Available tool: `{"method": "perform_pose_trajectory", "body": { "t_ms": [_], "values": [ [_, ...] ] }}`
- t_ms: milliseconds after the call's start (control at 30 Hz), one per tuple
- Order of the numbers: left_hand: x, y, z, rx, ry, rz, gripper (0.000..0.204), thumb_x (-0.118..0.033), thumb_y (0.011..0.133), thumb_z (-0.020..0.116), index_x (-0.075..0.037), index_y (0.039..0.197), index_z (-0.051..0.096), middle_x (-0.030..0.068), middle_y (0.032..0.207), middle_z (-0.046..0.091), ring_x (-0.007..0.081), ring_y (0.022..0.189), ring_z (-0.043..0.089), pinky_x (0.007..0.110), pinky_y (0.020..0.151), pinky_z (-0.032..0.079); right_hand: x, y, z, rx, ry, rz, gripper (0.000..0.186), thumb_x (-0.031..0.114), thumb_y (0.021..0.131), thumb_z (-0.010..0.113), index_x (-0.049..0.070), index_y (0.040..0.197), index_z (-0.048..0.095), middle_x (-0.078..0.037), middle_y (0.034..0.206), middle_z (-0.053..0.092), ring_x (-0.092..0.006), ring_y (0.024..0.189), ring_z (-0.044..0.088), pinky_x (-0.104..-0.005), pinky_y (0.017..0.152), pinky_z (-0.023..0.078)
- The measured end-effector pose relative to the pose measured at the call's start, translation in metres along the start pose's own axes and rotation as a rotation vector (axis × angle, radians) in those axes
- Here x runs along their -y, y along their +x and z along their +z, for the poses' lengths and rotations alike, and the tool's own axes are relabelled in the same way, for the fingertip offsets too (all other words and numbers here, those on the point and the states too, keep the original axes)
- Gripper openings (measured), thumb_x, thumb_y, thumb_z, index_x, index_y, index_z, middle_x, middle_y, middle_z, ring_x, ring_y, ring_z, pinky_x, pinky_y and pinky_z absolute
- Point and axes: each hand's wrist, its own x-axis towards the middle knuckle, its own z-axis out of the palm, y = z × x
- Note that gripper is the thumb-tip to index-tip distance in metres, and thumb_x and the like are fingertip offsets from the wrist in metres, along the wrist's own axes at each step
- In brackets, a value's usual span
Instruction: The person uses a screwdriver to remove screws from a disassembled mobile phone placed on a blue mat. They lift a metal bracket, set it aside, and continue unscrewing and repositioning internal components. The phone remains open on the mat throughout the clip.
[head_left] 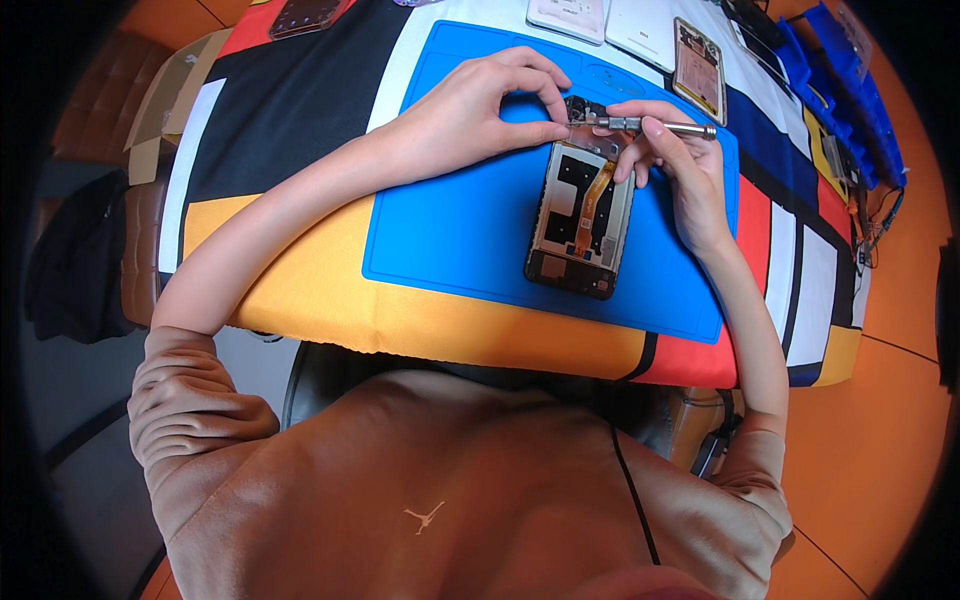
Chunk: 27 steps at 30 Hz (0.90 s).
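Observation:
An opened smartphone (pixel 560 225) lies on a blue work mat (pixel 450 235), its inside facing up and an orange flex cable (pixel 592 210) running along it. Near the phone's far end, my right hand (pixel 672 150) grips a silver screwdriver (pixel 628 124) held almost level, its shaft pointing left. My left hand (pixel 510 105) reaches in from the left, thumb and index finger closed together by the screwdriver's tip at the phone's upper edge. Whatever lies between those fingertips is too small to make out.
Beyond the mat lie a white phone back (pixel 642 32), another pale phone part (pixel 566 18) and a gold-edged phone frame (pixel 699 72). A dark phone (pixel 305 15) rests at the far left. Blue bins (pixel 840 85) line the right side, and a cardboard box (pixel 175 100) stands left.

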Motion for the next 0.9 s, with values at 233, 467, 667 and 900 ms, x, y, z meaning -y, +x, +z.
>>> {"method": "perform_pose_trajectory", "body": {
  "t_ms": [233, 467, 667, 900],
  "values": [
    [0.0003, -0.0003, -0.0001, 0.006, 0.003, -0.001, 0.017, -0.029, 0.095, 0.075, -0.012, 0.097, 0.075, 0.0070, 0.132, 0.063, 0.0238, 0.119, 0.063, 0.038, 0.103, 0.050, -0.0004, 0.0006, -0.0019, 0.033, 0.000, -0.006, 0.037, 0.029, 0.108, 0.052, 0.000, 0.119, 0.071, -0.015, 0.100, 0.076, -0.0106, 0.071, 0.070, -0.0192, 0.057, 0.045],
    [0.0004, -0.0007, 0.0006, 0.009, -0.017, -0.001, 0.016, -0.028, 0.094, 0.076, -0.012, 0.097, 0.075, 0.0070, 0.132, 0.063, 0.0242, 0.120, 0.062, 0.039, 0.105, 0.048, -0.0006, -0.0005, -0.0002, 0.021, 0.008, -0.016, 0.037, 0.029, 0.108, 0.052, -0.001, 0.119, 0.071, -0.015, 0.100, 0.076, -0.0102, 0.072, 0.070, -0.0188, 0.057, 0.045],
    [0.0002, -0.0011, -0.0001, 0.015, -0.023, -0.006, 0.016, -0.028, 0.094, 0.076, -0.012, 0.097, 0.075, 0.0069, 0.133, 0.062, 0.0243, 0.122, 0.061, 0.039, 0.106, 0.048, -0.0003, -0.0010, 0.0005, 0.030, -0.018, -0.025, 0.035, 0.029, 0.108, 0.053, 0.001, 0.119, 0.071, -0.010, 0.094, 0.075, -0.0096, 0.073, 0.070, -0.0188, 0.057, 0.044],
    [0.0021, -0.0003, 0.0013, -0.016, 0.011, 0.049, 0.016, -0.026, 0.093, 0.076, -0.011, 0.098, 0.075, 0.0090, 0.128, 0.064, 0.0263, 0.116, 0.064, 0.038, 0.101, 0.051, -0.0008, -0.0015, 0.0011, 0.034, -0.024, -0.051, 0.035, 0.030, 0.108, 0.054, 0.002, 0.118, 0.072, -0.008, 0.092, 0.075, -0.0094, 0.073, 0.071, -0.0187, 0.057, 0.044]
  ]
}}
